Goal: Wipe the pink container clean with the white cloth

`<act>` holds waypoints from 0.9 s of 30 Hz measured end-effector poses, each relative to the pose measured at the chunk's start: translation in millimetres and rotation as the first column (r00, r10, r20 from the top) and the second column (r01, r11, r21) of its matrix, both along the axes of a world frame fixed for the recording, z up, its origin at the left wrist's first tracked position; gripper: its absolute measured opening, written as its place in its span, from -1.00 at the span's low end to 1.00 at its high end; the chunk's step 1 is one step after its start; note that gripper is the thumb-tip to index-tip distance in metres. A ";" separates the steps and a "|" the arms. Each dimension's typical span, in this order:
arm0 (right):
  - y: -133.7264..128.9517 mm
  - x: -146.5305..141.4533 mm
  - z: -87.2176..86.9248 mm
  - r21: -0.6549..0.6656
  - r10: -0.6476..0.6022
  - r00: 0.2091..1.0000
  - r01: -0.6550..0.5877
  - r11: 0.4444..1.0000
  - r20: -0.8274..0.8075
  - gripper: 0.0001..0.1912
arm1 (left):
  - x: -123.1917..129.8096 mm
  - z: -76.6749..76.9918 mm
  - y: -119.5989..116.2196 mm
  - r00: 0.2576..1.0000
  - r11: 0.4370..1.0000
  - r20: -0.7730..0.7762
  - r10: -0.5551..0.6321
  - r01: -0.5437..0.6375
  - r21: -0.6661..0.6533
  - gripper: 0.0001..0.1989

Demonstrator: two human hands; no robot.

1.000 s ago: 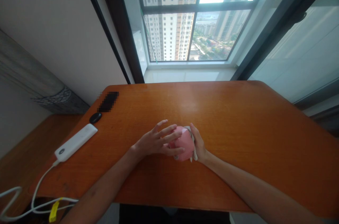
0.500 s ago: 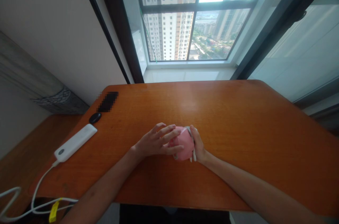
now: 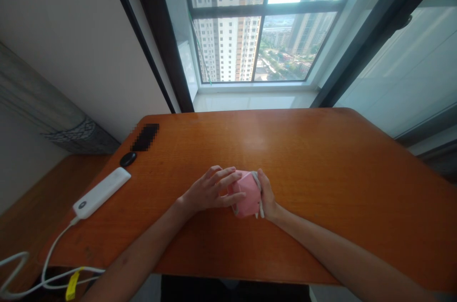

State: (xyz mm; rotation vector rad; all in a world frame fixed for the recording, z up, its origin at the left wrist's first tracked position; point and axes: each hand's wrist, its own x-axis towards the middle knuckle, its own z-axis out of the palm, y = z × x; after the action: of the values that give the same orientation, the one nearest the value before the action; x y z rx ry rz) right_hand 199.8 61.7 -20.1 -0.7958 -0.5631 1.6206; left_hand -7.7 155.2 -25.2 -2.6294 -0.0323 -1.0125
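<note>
1. Pink thing [image 3: 250, 202]: between the two hands, over the near-middle part of the table [image 3: 321, 173]. Can't tell if its underside touches the wood or is held just above it.
2. Right hand [image 3: 269, 197]: holding the pink thing from its right side, thumb up along the edge. White strip [image 3: 262, 209] sits between hand and pink face.
3. Left hand [image 3: 210, 192]: fingers a little spread, laid over the left side of the pink thing. Contact looks likely; can't tell if they grip or just steady it.
4. Step in hand, my read: two-handed handling, right as anchor, left on the near face.
5. Next move, my read: calls for a firm right hold so the left fingers can shift without the pink thing turning or the strip slipping.
6. Hidden: right fingers behind the pink thing, left thumb mostly, far side and base. Where the strip is fixed, unclear.
7. Hard to read: dark patch [image 3: 146, 136] at far left, pixelated. Cable [image 3: 53, 245] runs out of frame lower left.
</note>
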 end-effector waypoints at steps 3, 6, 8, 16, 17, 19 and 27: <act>1.8 -2.3 5.5 -0.006 0.009 1.000 -0.009 1.000 -0.007 -0.15 | -0.3 1.5 0.1 1.000 1.000 -0.009 0.009 -0.010 -0.019 -0.39; 2.9 -3.2 6.3 -0.017 0.030 0.999 -0.031 0.999 -0.037 -0.18 | 0.1 1.4 -0.2 1.000 0.999 0.000 0.008 -0.008 -0.038 -0.43; 3.1 -2.6 4.0 -0.026 0.043 0.998 -0.044 0.999 -0.049 -0.18 | 0.7 0.0 -0.4 1.000 0.999 0.012 0.006 -0.006 -0.050 -0.45; 2.8 -0.6 -8.2 -0.030 -0.098 0.995 0.098 0.995 0.001 -0.37 | 2.9 0.2 -1.5 1.000 0.997 0.014 -0.007 0.009 -0.075 -0.39; 2.6 -0.7 -9.2 -0.024 -0.131 0.991 0.131 0.991 0.006 -0.39 | 3.3 0.8 -1.7 1.000 0.997 0.014 -0.006 0.007 -0.079 -0.40; 2.3 -0.6 -11.5 -0.016 -0.175 0.984 0.176 0.984 0.013 -0.43 | 4.3 0.9 -1.7 1.000 0.996 0.016 -0.007 0.009 -0.089 -0.39; 0.9 2.7 -25.9 -0.004 -0.127 0.989 0.128 0.992 0.079 -0.45 | 6.9 -3.7 -1.1 1.000 0.987 0.022 -0.017 0.021 -0.158 -0.27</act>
State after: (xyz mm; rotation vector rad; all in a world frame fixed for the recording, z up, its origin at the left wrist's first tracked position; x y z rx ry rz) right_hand 202.5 62.6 -45.9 -0.8884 -0.5499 1.4804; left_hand -0.8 154.1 -28.9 -2.7662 -0.0964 -1.0854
